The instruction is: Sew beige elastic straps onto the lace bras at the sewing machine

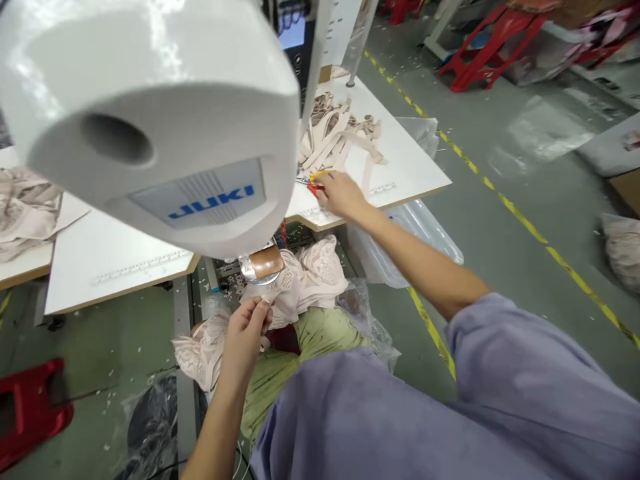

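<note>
My left hand (249, 319) pinches the edge of a pale pink lace bra (285, 293), just in front of the sewing machine's work point. The bra's lace cups (323, 263) lie to the right of that hand, above my lap. More lace pieces (203, 350) hang to its left. Over the white table on the right, my right hand (340, 192) has its fingers closed around small scissors (314, 181) with red and yellow handles. Their blades point left. The white sewing machine head (200, 153) fills the upper left and hides part of the work area.
A heap of beige fabric straps (340, 130) lies on the right table board (413, 170). More lace pieces (27, 213) are piled at the left. A clear plastic bin (430, 233) stands below the table's right side. Red stools (493, 47) stand on the floor.
</note>
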The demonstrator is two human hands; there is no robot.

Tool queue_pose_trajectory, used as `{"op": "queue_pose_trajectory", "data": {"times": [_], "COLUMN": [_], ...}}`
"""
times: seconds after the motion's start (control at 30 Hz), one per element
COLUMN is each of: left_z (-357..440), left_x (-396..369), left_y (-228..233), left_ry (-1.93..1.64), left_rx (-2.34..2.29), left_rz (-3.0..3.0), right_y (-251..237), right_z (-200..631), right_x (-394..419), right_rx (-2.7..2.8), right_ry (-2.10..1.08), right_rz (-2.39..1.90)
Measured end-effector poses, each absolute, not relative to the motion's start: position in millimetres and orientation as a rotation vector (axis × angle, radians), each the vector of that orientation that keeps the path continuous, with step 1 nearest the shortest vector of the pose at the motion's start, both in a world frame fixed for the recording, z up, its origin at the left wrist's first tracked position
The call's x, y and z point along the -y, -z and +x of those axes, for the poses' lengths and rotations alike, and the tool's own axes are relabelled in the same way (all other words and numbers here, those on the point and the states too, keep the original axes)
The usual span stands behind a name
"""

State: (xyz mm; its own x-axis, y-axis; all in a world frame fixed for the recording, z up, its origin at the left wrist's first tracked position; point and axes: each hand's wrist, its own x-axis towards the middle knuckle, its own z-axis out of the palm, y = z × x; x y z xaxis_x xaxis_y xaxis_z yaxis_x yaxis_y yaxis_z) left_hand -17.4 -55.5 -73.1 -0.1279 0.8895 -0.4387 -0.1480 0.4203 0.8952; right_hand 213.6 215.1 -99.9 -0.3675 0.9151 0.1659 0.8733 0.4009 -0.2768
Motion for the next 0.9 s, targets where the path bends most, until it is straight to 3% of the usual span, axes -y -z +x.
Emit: {"op": "queue_pose_trajectory", "data": {"times": [0.13, 0.33, 0.43, 0.53, 0.63, 0.9], "left_z": [-18, -24, -26, -28, -26, -16], "left_x": [56, 58, 60, 60, 60, 63], "left_y": [66, 58, 59, 61, 60, 58], "left_ry": [-1.056, -1.061, -1.072, -1.06, -1.034, -1.009], "left_rx": [-1.353, -1.263, -1.251, -1.259, -1.301, -1.413], "left_rz": [0.607, 0.504, 0.484, 0.477, 0.514, 0.648], "right_y": [98, 93, 74, 48, 32, 49], "right_z": [216, 237, 252, 262, 259, 215], "right_x": [-256, -227, -178, -106, -38, 1], "right_rx": [2.696, 2.707, 2.533, 2.371, 2.561, 2.592], "right_ry": [-0.052, 0.009, -0.153, -0.52, -0.88, -0.971], "right_rz": [-1.557, -1.531, -1.595, -1.584, -1.314, -1.086]}}
